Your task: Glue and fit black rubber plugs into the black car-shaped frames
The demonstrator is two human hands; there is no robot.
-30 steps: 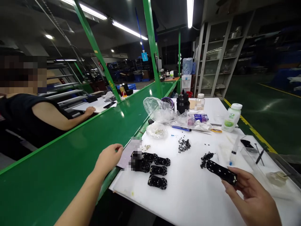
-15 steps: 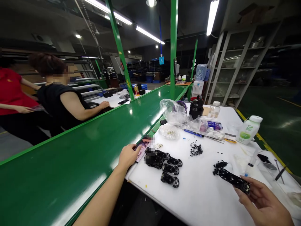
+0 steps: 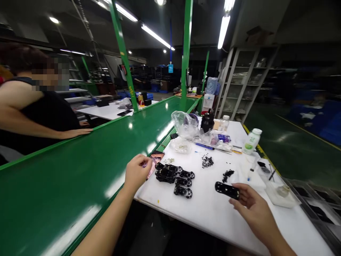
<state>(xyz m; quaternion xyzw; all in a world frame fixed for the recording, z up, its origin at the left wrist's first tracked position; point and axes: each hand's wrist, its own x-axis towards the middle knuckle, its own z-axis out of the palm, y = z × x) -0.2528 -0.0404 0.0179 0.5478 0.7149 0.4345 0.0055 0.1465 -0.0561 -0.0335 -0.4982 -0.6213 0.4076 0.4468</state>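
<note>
My right hand [image 3: 253,206] holds a flat, long black toy car base [image 3: 227,190] by its right end, over the white tabletop. A small heap of tiny black parts [image 3: 228,175] lies just beyond it. My left hand [image 3: 137,172] is at the table's left edge, over a phone [image 3: 157,156] with a pinkish picture on its screen. Its fingers are curled together, and whatever they might hold is hidden. Several black toy car bodies [image 3: 183,192] lie grouped to the right of the left hand, one larger car [image 3: 165,174] among them.
Another heap of black bits [image 3: 207,161] lies mid-table. Behind are a clear plastic bag [image 3: 183,124], a blue pen-like tool [image 3: 204,146], a black bottle [image 3: 207,121] and a white bottle [image 3: 252,141]. A green conveyor [image 3: 87,170] runs along the left; a person [image 3: 39,103] stands beyond it.
The view has turned right. My left hand's fingers have drawn up and curled off the phone. The base in my right hand has moved back from the heap, lying more level.
</note>
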